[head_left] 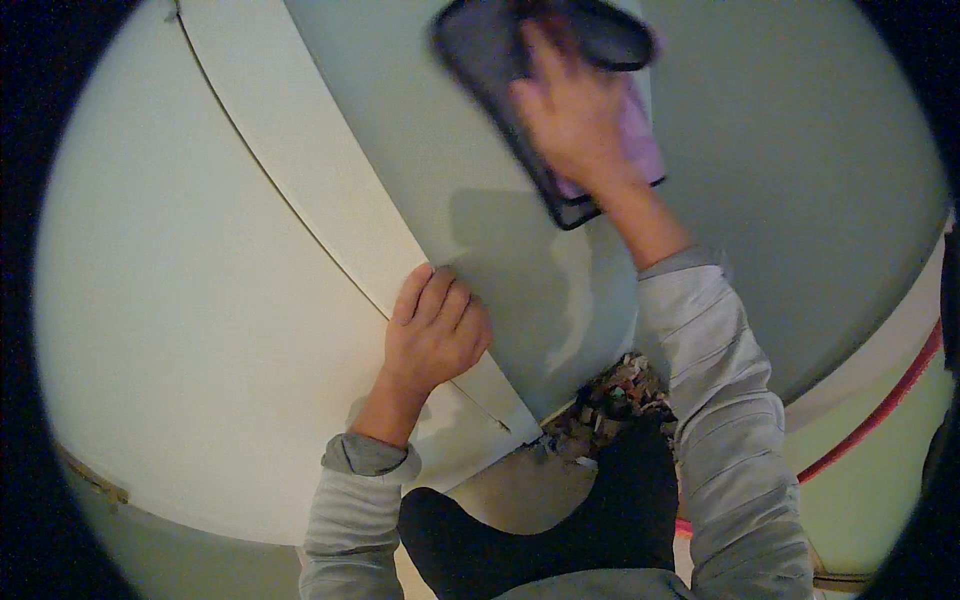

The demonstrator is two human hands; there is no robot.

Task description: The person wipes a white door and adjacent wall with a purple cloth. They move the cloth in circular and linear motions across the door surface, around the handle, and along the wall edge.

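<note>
My left hand (439, 326) rests with curled fingers on the edge of a long white panel (352, 172), holding nothing that shows. Higher up, my right hand (574, 120) lies on a dark, black-edged piece (487, 82) with pink material (641, 135) beside and under the palm. The piece is blurred, so its kind and whether my fingers grip it are unclear. Behind it stands a smooth pale green-grey surface (525, 300), on which a shadow falls below the right hand.
A heap of mixed scraps (622, 397) lies low between the panel and my right forearm. A large grey-green surface (772, 172) rises at the right, with a red hose or cable (874, 424) below it. A thin dark gap (277, 187) runs along the white surface.
</note>
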